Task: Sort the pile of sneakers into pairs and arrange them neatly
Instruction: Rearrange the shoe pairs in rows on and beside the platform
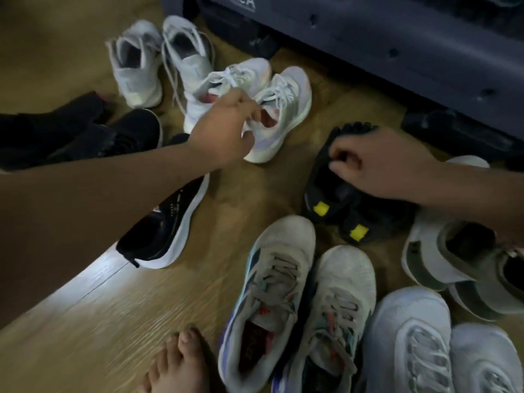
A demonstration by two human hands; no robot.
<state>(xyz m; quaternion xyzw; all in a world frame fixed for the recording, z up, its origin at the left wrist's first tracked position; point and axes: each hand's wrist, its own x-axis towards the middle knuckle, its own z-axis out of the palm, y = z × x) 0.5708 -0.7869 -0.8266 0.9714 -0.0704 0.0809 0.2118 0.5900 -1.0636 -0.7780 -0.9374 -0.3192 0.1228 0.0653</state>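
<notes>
On the glossy wood-plank floor (107, 321), just past a grey mesh pair (286, 279) lying side by side, the left hand (224, 131) pinches the pink-lined collar of a white knit sneaker (289, 103), while the right hand (377, 165) curls round a black toe-shaped shoe (326, 205) with square yellow tabs.

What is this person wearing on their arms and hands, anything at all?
Nothing that shows. The left hand and right hand are bare, without gloves; the left forearm and right forearm are uncovered to the frame's edge: no sleeves, watch or bracelet in view.
</notes>
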